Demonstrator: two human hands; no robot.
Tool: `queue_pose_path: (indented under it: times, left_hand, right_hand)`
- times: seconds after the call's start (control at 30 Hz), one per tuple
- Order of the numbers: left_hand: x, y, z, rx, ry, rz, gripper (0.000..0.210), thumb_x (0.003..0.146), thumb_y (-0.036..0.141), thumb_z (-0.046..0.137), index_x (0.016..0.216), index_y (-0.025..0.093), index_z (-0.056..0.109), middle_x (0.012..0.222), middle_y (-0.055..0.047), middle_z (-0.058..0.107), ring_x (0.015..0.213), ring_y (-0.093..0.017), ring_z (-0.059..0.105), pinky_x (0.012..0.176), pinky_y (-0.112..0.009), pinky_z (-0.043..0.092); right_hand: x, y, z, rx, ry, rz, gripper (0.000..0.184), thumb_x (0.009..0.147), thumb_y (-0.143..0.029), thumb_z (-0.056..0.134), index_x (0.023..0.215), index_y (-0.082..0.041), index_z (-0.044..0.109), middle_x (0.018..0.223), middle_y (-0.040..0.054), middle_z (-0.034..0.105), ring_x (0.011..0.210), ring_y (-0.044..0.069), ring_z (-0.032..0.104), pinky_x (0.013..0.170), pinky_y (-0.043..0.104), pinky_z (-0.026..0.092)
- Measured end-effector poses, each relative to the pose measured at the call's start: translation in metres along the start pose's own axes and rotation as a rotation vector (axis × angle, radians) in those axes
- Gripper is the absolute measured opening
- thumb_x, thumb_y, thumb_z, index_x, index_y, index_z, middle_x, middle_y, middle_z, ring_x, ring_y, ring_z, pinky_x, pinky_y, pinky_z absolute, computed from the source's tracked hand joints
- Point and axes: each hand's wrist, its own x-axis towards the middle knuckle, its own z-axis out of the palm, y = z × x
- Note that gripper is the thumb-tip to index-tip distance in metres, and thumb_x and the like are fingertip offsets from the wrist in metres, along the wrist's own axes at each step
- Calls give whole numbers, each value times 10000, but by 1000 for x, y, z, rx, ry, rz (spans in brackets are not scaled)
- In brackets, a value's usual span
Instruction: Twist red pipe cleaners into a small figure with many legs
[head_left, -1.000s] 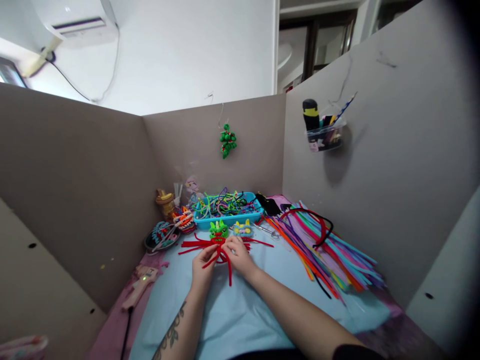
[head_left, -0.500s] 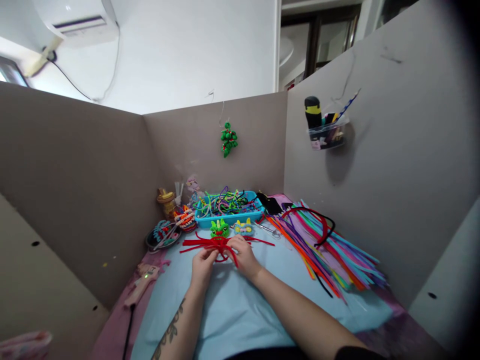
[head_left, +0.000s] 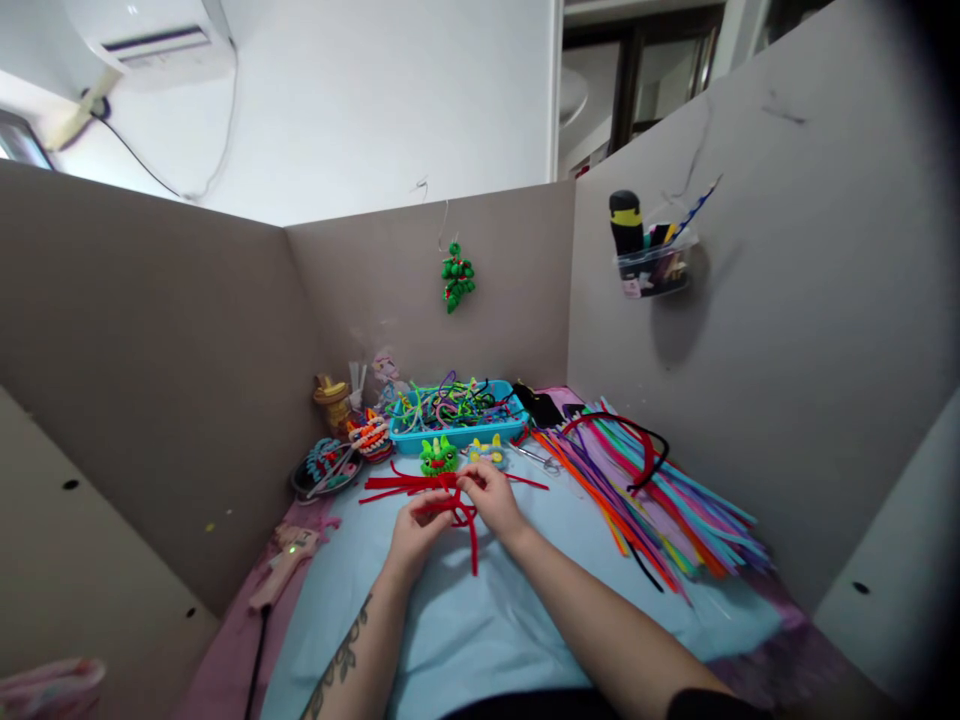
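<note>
Both of your hands meet over the light blue mat point(head_left: 480, 620) at the middle of the counter, pinched on a bundle of red pipe cleaners point(head_left: 442, 490). Your left hand point(head_left: 414, 528) closes on the bundle from below, and your right hand point(head_left: 491, 495) grips it from the right, the fingertips of the two nearly touching. Loose red ends fan out to the left and right of the grip, and one end hangs down toward you between your wrists. Just behind the bundle sit a green fuzzy figure point(head_left: 438, 456) and a smaller yellow and blue figure point(head_left: 487, 450), side by side. Behind them stands a blue tray point(head_left: 457, 436) heaped with tangled pipe cleaners. To your right, a wide sheaf of straight pipe cleaners in many colours point(head_left: 660, 500) lies along the grey partition. At the left edge of the mat, a glue gun point(head_left: 285, 562) rests on the pink cloth.
</note>
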Motion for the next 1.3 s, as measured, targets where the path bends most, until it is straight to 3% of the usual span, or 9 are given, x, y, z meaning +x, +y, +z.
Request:
queue_pose_path:
  times: [0.1,0.27,0.57,0.73,0.97,1.13,1.3]
  left_hand:
    - [1,-2,1,-51,42,54,273,576,255,743,817,154,664,815,-66,689,736,-175,623,696,-278,477]
    - [3,-3,0,-76,61,89,265,579,248,745,807,149,653,803,-65,683,741,-175,625,705,-281,477]
    - [11,-14,-8,-133,197,34,310,569,272,752,834,152,644,810,-62,689,739,-180,623,702,-288,473]
    - [10,-14,-9,-139,192,13,308,568,287,749,834,158,662,775,-59,700,712,-183,627,695,-296,474]
    - [8,-7,-4,-92,140,-3,275,533,269,762,763,135,692,753,-79,709,708,-198,635,700,-307,479]
    - [6,-7,-2,-51,79,-3,261,526,250,763,745,126,695,770,-78,704,718,-205,633,692,-311,481]
    - [4,-2,0,-31,-3,-36,286,535,296,759,751,127,676,758,-74,700,688,-193,625,651,-279,470]
  right_hand:
    - [0,3,1,98,18,50,249,730,-291,592,955,-189,553,793,23,575,728,156,544,660,271,453]
    - [-3,-3,4,67,-68,53,80,721,-239,592,774,-185,567,733,7,557,672,140,519,623,252,437]
    - [-9,-21,3,-92,-170,-195,71,727,-195,634,656,-203,640,720,10,571,817,169,511,780,313,397]
    - [-11,-25,3,-96,-216,-223,100,728,-189,637,631,-209,645,698,8,569,792,167,505,757,310,393]
    - [-4,-22,-2,-110,-96,-171,87,748,-213,601,668,-201,633,734,13,575,806,171,515,802,326,376]
    - [-1,-18,-4,-133,-109,-140,86,735,-185,604,655,-198,632,722,6,571,809,166,516,804,316,368]
    - [3,-7,-5,-152,-179,-33,65,685,-256,662,660,-197,657,955,46,549,985,203,489,907,364,337]
